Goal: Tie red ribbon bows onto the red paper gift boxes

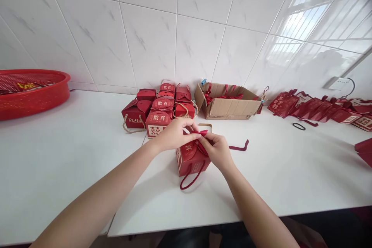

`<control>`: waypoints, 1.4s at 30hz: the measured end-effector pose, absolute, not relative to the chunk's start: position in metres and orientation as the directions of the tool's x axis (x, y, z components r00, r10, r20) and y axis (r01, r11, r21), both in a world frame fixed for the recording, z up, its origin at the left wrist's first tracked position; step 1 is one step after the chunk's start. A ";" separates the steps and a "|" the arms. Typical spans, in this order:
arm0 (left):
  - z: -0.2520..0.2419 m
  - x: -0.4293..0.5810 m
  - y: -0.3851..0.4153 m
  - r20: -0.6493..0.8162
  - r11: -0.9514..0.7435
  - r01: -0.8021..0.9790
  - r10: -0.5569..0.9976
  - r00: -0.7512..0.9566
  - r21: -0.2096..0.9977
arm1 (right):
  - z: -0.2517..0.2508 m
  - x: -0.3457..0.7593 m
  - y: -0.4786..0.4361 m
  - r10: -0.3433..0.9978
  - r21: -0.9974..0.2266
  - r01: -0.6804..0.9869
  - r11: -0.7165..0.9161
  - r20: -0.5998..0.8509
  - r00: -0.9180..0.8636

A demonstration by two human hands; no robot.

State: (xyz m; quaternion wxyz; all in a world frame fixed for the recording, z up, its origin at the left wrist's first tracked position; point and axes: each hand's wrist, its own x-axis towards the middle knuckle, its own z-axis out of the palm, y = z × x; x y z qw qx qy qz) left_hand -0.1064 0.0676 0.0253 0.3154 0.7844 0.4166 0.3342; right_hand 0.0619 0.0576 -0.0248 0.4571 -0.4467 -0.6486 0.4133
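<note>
A red gift box (194, 159) with gold lettering stands upright on the white table, its red rope handle (192, 183) drooping down the near side. My left hand (178, 133) reaches over the box top from the left, thumb and fingers pinched on a red ribbon (203, 132). From the right, my right hand (217, 149) pinches the same ribbon, the fingertips of both hands close together above the lid. The fingers cover part of the ribbon, so I cannot see how it is looped. Right of the box lies a loose dark red ribbon strip (240, 147).
Several closed red boxes (158, 118) are stacked behind my left hand. A cardboard carton (229, 107) with red ribbons stands by the wall. Folded red boxes (314, 106) line the right, near a black ring (298, 126). A red plastic basket (35, 99) sits far left.
</note>
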 end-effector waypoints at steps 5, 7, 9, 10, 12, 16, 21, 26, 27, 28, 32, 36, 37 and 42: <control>-0.002 -0.105 0.056 0.276 -0.335 0.260 0.931 0.239 0.905 | -0.029 0.058 0.053 0.965 -0.974 0.028 0.224 0.218 -0.145; -0.007 -0.104 0.050 0.273 -0.318 0.234 0.939 0.208 0.919 | -0.029 0.057 0.052 0.961 -0.973 0.003 0.232 0.229 -0.154; -0.012 -0.104 0.047 0.297 -0.337 0.235 0.936 0.188 0.912 | -0.030 0.058 0.052 0.957 -0.972 -0.005 0.236 0.233 -0.171; -0.015 -0.103 0.046 0.315 -0.353 0.243 0.931 0.182 0.903 | -0.030 0.058 0.053 0.956 -0.972 -0.007 0.235 0.232 -0.180; -0.020 -0.102 0.045 0.356 -0.392 0.259 0.918 0.176 0.883 | -0.030 0.059 0.053 0.953 -0.972 -0.005 0.237 0.233 -0.195; -0.025 -0.101 0.043 0.398 -0.422 0.271 0.907 0.141 0.865 | -0.030 0.061 0.052 0.946 -0.969 -0.010 0.248 0.244 -0.213; -0.021 -0.098 0.038 0.408 -0.418 0.268 0.908 0.093 0.868 | -0.026 0.060 0.049 0.923 -0.925 0.135 0.356 0.324 -0.208; -0.018 -0.098 0.036 0.382 -0.386 0.269 0.922 0.067 0.883 | -0.024 0.062 0.045 0.890 -0.843 0.295 0.449 0.394 -0.228; -0.018 -0.098 0.035 0.381 -0.383 0.268 0.923 0.064 0.884 | -0.024 0.063 0.045 0.881 -0.824 0.318 0.469 0.411 -0.236; -0.019 -0.099 0.035 0.381 -0.384 0.265 0.922 0.063 0.885 | -0.024 0.064 0.046 0.870 -0.805 0.335 0.490 0.426 -0.247; -0.020 -0.101 0.034 0.392 -0.399 0.262 0.917 0.079 0.879 | -0.024 0.068 0.048 0.843 -0.752 0.382 0.537 0.458 -0.283; -0.022 -0.104 0.035 0.457 -0.459 0.350 0.884 0.094 0.817 | -0.025 0.068 0.050 0.842 -0.731 0.418 0.539 0.476 -0.253; -0.023 -0.104 0.035 0.485 -0.482 0.384 0.869 0.097 0.787 | -0.026 0.068 0.050 0.850 -0.741 0.416 0.527 0.471 -0.237; -0.026 -0.104 0.035 0.559 -0.535 0.478 0.822 0.104 0.697 | -0.023 0.068 0.052 0.936 -0.928 0.238 0.286 0.217 -0.277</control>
